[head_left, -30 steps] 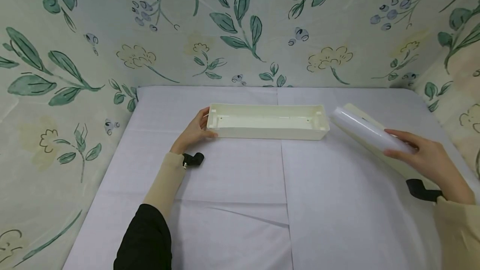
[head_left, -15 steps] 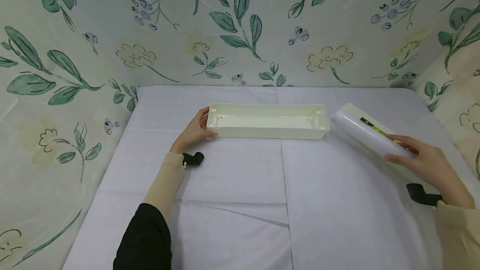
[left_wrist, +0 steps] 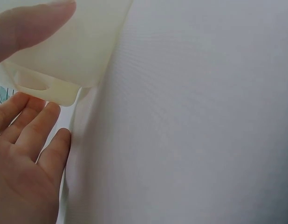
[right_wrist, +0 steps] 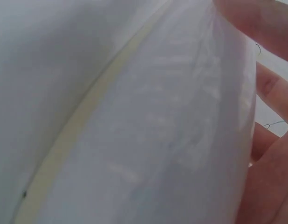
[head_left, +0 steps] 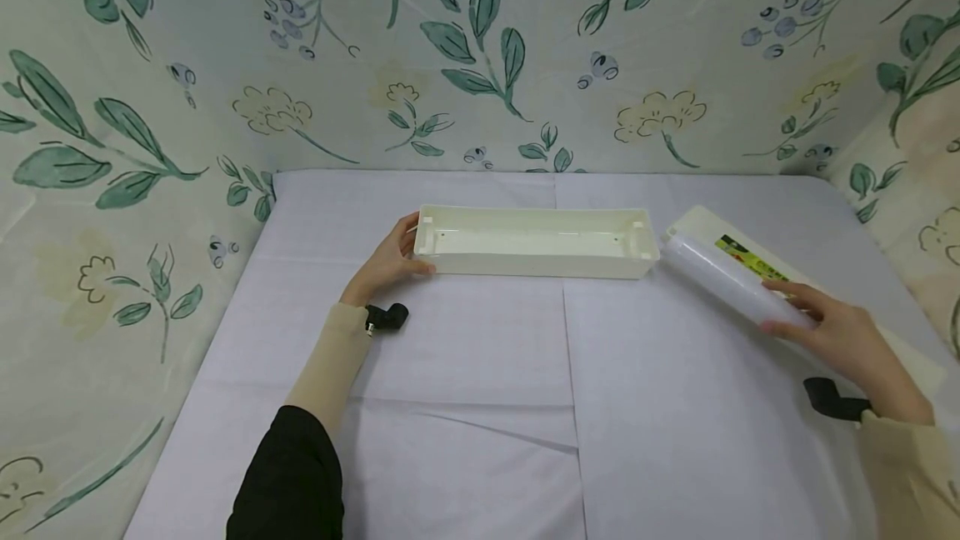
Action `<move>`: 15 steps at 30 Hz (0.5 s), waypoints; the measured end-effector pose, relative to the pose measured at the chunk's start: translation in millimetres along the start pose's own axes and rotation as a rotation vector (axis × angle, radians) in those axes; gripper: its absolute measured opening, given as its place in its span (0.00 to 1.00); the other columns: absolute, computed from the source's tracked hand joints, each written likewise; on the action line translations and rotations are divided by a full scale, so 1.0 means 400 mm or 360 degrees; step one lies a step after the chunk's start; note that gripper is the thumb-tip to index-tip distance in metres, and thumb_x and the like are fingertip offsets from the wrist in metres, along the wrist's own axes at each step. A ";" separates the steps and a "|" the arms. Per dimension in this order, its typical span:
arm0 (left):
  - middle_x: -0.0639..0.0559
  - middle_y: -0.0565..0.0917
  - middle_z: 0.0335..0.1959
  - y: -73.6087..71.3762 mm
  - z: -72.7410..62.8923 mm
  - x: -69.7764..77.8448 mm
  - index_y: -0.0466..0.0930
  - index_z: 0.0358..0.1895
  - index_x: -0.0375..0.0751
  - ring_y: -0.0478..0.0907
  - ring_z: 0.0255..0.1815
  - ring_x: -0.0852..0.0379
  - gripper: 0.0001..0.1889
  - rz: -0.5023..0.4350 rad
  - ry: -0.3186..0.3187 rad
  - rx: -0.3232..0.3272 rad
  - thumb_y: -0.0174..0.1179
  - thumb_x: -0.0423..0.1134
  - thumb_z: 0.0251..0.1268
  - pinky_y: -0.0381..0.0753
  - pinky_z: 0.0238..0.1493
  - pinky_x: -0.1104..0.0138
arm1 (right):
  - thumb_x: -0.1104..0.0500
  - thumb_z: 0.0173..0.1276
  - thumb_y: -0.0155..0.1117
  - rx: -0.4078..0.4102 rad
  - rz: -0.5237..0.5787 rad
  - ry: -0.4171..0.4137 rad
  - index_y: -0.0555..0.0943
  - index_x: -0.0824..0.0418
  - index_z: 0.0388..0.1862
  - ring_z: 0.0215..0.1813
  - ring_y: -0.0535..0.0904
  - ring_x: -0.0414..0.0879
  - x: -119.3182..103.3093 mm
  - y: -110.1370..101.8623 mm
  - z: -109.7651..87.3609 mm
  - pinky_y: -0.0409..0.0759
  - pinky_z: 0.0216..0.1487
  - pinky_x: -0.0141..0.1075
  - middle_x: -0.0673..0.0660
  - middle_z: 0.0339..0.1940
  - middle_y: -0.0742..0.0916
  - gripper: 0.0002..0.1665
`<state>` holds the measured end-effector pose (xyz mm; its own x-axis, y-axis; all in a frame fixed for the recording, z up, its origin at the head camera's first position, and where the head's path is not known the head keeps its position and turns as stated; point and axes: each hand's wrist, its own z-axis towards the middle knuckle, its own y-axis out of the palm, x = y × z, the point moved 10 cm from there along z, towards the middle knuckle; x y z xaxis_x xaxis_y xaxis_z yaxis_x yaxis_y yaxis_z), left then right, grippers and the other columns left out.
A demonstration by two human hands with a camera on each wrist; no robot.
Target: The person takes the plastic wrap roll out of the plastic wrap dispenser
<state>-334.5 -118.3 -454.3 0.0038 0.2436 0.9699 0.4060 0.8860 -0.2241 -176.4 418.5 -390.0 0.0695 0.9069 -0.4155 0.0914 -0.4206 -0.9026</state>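
A long cream plastic box point(head_left: 532, 265), open at the top, sits on the white cloth. My left hand point(head_left: 384, 267) holds its left end, thumb against the front side and fingers around the end wall; the left wrist view shows the fingertips at the edge of the box point(left_wrist: 88, 51). To the right, my right hand point(head_left: 840, 336) grips the near end of a shiny, whitish roll of plastic wrap point(head_left: 712, 277), thumb on one side and fingers on the other. Beneath and behind the roll lies a flat cream lid-like piece point(head_left: 697, 219) with a yellow-green label point(head_left: 750, 257).
White cloth point(head_left: 465, 457) with fold creases covers the table. Leaf-and-flower patterned sheets point(head_left: 525, 40) rise at the back and sides. The roll's far end is close to the box's right end.
My right hand has shifted the roll toward me and slightly left, uncovering the yellow-green label on the cream piece. My left hand and the box have stayed still.
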 end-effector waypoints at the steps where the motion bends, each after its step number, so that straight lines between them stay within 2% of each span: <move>1: 0.45 0.52 0.75 0.000 -0.001 0.000 0.44 0.76 0.42 0.49 0.75 0.50 0.54 -0.0001 -0.0003 -0.0002 0.71 0.26 0.47 0.48 0.72 0.57 | 0.47 0.60 0.70 -0.0010 0.0007 0.0002 0.65 0.67 0.69 0.44 0.72 0.71 0.001 0.003 -0.001 0.73 0.28 0.42 0.85 0.54 0.70 0.45; 5: 0.47 0.51 0.75 0.002 -0.001 0.000 0.43 0.76 0.44 0.48 0.75 0.51 0.54 -0.0010 -0.0009 -0.0005 0.71 0.27 0.48 0.47 0.72 0.56 | 0.45 0.60 0.70 -0.0033 0.0016 0.0010 0.65 0.67 0.69 0.45 0.73 0.70 0.004 0.016 -0.005 0.73 0.28 0.41 0.84 0.54 0.71 0.45; 11: 0.45 0.52 0.75 0.004 -0.003 0.006 0.44 0.76 0.43 0.48 0.75 0.50 0.54 -0.0011 0.0008 -0.0007 0.71 0.27 0.47 0.48 0.72 0.56 | 0.42 0.61 0.68 -0.0057 -0.0016 0.0031 0.64 0.66 0.68 0.46 0.72 0.72 0.008 0.033 -0.003 0.74 0.31 0.51 0.84 0.55 0.70 0.46; 15: 0.42 0.51 0.75 0.004 -0.004 0.011 0.44 0.75 0.40 0.48 0.75 0.47 0.54 0.0000 0.0040 -0.0013 0.71 0.28 0.47 0.49 0.72 0.56 | 0.41 0.60 0.68 -0.0060 -0.0039 0.0039 0.65 0.66 0.68 0.46 0.72 0.71 0.007 0.040 -0.002 0.73 0.32 0.53 0.84 0.55 0.71 0.46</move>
<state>-332.3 -116.5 -450.2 0.0268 0.2338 0.9719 0.4134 0.8826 -0.2237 -173.8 414.3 -405.5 0.0909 0.9163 -0.3901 0.1310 -0.3994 -0.9074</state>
